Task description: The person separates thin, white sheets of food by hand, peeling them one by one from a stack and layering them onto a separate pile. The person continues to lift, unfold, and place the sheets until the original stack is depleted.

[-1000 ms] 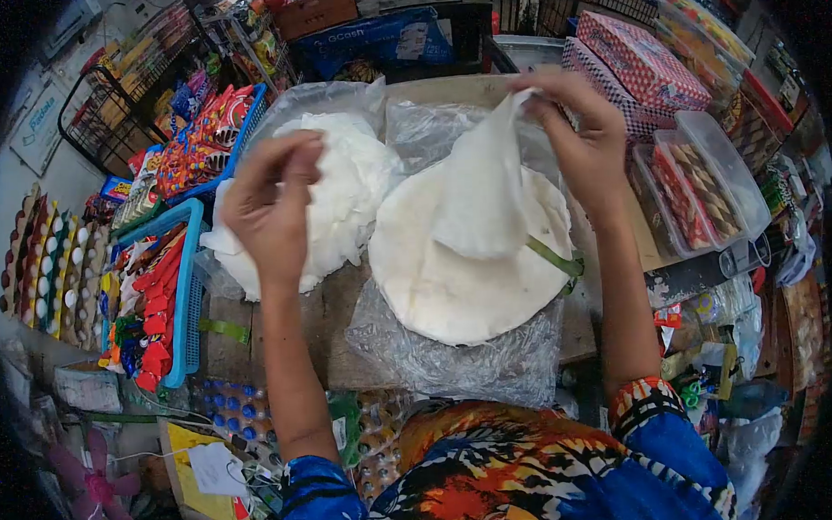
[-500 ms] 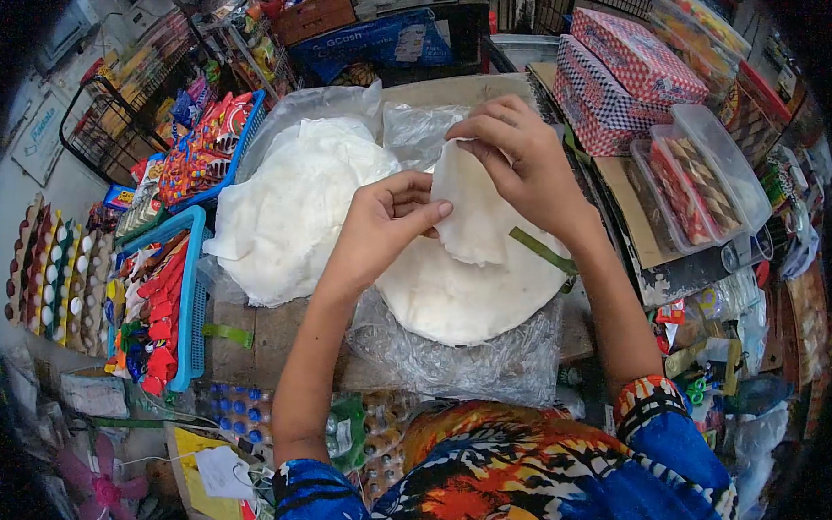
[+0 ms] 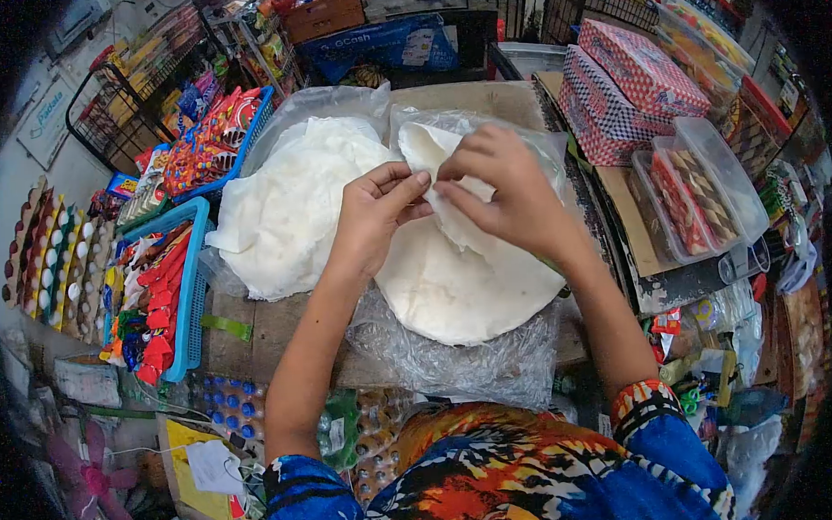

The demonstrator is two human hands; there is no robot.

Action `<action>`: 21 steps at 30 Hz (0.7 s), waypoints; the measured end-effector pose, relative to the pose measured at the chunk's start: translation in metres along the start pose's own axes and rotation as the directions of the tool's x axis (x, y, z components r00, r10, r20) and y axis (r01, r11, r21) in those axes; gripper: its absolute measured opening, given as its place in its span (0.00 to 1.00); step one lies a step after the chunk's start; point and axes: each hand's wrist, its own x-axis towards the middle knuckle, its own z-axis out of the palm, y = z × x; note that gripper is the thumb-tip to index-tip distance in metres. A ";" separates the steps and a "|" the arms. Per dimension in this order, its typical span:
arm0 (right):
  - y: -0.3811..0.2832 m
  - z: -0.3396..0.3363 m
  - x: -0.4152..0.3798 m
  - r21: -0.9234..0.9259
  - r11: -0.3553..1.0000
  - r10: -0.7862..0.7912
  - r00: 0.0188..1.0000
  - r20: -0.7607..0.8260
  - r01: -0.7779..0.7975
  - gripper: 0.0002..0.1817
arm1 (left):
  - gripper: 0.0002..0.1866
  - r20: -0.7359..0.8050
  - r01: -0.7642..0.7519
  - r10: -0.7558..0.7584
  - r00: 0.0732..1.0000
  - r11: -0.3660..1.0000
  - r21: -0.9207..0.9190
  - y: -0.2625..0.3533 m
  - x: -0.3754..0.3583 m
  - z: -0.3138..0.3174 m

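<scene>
Thin white round sheets [image 3: 463,290] lie stacked on crumpled clear plastic [image 3: 456,369] in front of me. Above this stack, my left hand [image 3: 378,211] pinches the left edge of a lifted, curling white sheet [image 3: 423,145] between thumb and fingers. My right hand [image 3: 501,188] is closed on the same sheet just to the right, its fingertips close to my left thumb. A second, uneven pile of white sheets [image 3: 295,209] rests on plastic to the left. The green strip near my right wrist is mostly hidden.
Blue baskets [image 3: 197,286] of packaged snacks stand at the left, beside egg trays [image 3: 68,263]. Checkered boxes [image 3: 638,69] and clear plastic containers [image 3: 698,191] are at the right. Bottles with blue caps [image 3: 233,404] stand below the wooden table's [image 3: 264,357] near edge.
The lifted sheet has shifted up and left and now curls over. My right hand has moved down and left, closer to my left hand, covering most of the green strip.
</scene>
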 end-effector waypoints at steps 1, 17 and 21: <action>0.000 0.004 -0.001 -0.001 1.000 0.002 1.000 -0.005 -0.002 0.06 | 0.09 0.017 0.018 -0.017 1.000 1.000 -0.026 0.001 0.000 0.001; -0.003 0.004 -0.001 0.143 0.947 0.297 0.954 -0.040 -0.289 0.11 | 0.13 0.110 -0.153 0.143 0.984 0.984 0.087 -0.001 -0.004 0.006; -0.003 0.003 -0.001 0.210 0.921 0.343 0.939 -0.039 -0.327 0.11 | 0.13 0.123 -0.147 0.130 0.984 0.979 0.138 0.001 -0.005 0.005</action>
